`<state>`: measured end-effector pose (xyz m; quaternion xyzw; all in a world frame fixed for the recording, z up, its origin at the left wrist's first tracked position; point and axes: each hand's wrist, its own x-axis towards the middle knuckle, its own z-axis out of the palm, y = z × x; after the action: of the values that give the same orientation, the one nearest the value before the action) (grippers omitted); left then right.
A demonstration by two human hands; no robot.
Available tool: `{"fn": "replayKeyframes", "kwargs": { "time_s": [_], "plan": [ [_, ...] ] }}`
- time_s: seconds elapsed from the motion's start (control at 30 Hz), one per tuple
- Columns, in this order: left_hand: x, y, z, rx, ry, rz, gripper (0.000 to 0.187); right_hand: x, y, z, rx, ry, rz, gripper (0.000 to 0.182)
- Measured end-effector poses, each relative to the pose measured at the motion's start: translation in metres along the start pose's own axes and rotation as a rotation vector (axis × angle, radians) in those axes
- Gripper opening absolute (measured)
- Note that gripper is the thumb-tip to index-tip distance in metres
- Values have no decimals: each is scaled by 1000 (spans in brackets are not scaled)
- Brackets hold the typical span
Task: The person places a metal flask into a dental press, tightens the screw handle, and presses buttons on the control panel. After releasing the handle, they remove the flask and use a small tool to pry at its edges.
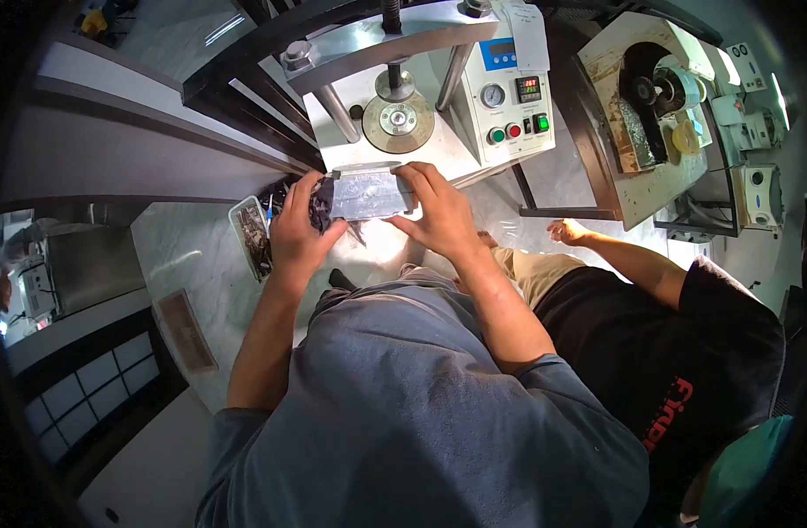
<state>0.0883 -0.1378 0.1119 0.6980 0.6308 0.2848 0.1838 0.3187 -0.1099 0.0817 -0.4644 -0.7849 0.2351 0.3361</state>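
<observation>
A silver rectangular metal block (368,195) with a seam along its upper part is held level in front of my body. My left hand (302,227) grips its left end, thumb at the lower edge and fingers at the top. Around the right end, my right hand (440,211) closes in the same way. Just beyond the block stands a white press (463,145) with a round metal plate (399,125) below a threaded spindle (392,77).
The press's control panel (516,92) carries a gauge, a lit display and buttons. A bin (250,236) of dark scraps stands on the floor at left. Close on my right is a person in a black shirt (658,334), beside a workbench (636,189) with a machine.
</observation>
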Motion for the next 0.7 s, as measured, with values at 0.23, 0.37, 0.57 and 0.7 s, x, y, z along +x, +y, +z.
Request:
{"fn": "replayKeyframes", "kwargs": {
  "time_s": [0.23, 0.37, 0.57, 0.7],
  "plan": [
    [16, -23, 20, -26, -5, -23, 70, 15, 17, 9, -34, -53, 22, 70],
    [22, -24, 22, -37, -16, -68, 69, 20, 19, 10, -7, -70, 50, 68],
    [32, -28, 19, -78, -20, -87, 68, 33, 16, 7, -20, -104, 95, 70],
    [20, -43, 6, -165, -97, -153, 63, 29, 12, 8, 19, -151, 189, 73]
  ]
}}
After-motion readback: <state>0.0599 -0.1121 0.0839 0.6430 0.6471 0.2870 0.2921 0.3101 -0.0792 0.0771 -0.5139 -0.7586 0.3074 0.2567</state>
